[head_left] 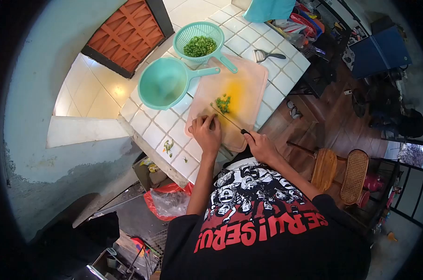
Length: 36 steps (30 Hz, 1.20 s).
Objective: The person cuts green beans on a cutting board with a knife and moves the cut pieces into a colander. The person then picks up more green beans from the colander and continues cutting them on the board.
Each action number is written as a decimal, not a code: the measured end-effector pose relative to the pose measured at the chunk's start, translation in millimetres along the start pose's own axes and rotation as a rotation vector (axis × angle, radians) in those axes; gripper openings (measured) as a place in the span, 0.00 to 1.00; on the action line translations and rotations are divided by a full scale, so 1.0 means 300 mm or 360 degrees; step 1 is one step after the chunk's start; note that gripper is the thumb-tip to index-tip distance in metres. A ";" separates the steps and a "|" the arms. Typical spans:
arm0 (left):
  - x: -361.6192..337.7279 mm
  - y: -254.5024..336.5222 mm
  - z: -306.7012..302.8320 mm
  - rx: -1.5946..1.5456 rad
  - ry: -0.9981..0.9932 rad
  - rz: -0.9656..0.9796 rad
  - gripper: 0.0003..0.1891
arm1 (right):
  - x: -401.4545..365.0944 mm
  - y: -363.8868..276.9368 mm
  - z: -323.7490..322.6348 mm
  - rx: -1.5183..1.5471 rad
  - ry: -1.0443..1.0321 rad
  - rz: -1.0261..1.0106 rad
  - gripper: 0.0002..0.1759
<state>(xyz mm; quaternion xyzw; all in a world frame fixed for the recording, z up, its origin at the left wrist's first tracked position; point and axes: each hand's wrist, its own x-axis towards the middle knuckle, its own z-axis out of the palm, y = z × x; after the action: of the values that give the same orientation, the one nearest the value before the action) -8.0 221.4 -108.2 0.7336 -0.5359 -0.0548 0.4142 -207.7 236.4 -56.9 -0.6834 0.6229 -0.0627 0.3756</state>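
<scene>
My right hand (pixel 262 148) is wrapped round the black handle of a kitchen knife (pixel 228 120), whose thin blade lies slantwise over the cutting board (pixel 254 77). Left of the blade, my left hand (pixel 206 134) rests on the board with its fingers curled and pressed together; what they hold is too small and covered to make out. Just beyond the blade is a small heap of chopped green vegetable (pixel 223 103), beside a yellow stain on the pale board. A turquoise colander (pixel 178 43) at the back contains many more cut green pieces (pixel 200 46).
A turquoise handled bowl (pixel 161 84) stands left of the board, its handle reaching over the board's edge. A peeler (pixel 269 56) lies on the white tiled counter (pixel 286 83). Green trimmings (pixel 168 146) lie near the left edge. A red plastic bag (pixel 157 205) sits below.
</scene>
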 end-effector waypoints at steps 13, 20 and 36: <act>-0.016 -0.015 -0.013 -0.0268 -0.0016 -0.0124 0.09 | 0.038 -0.064 0.026 -0.0291 -0.0066 -0.0081 0.22; -0.025 -0.029 -0.005 -0.0110 0.0047 0.0005 0.07 | -0.007 0.012 0.000 -0.0140 -0.0005 0.0012 0.25; -0.016 -0.028 -0.016 -0.0029 0.0061 0.0072 0.07 | 0.004 -0.028 -0.002 -0.0298 -0.0076 -0.0020 0.24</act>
<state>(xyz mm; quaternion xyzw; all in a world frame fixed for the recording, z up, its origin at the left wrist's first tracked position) -1.3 228.6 -112.3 0.7185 -0.5437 -0.0362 0.4323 -200.9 234.5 -52.0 -0.7206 0.6127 0.0099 0.3244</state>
